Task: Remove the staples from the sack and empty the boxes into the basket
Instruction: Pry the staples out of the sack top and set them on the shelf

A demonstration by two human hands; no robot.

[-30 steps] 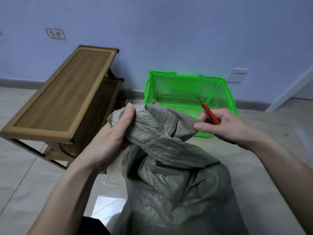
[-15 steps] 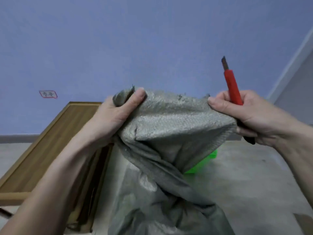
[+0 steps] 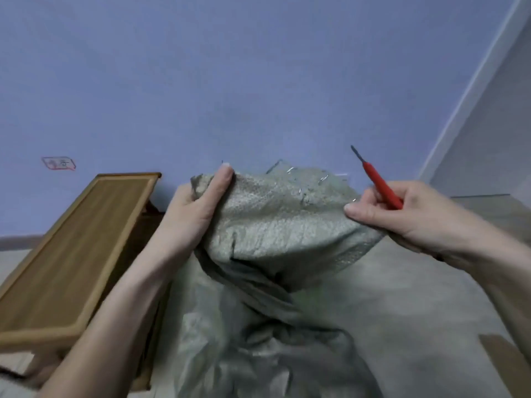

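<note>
A: We log the sack (image 3: 275, 225) raised between the two hands, its folded mouth stretched across from one to the other, the body hanging below them to the floor.

B: Left hand (image 3: 195, 214)?

A: We note it grips the sack's top corner, thumb laid over the near face of the fabric, fingers curled behind. The fabric runs rightward from it.

B: And the right hand (image 3: 402, 214)?

A: We see it pinching the opposite corner between thumb and forefinger, while the remaining fingers curl round a red-handled cutter (image 3: 379, 185). The handle slants up and left out of the fist; its dark blade tip stands above the sack's edge, apart from the fabric.

B: Staples?

A: We count a few staples (image 3: 324, 177) along the top edge, between the hands and nearer the right one, just left of its thumb. Exact number: cannot tell, blurred.

B: Surroundings?

A: A wooden shelf unit (image 3: 71, 254) lies outboard of the left forearm, by the blue wall (image 3: 258, 81).
</note>
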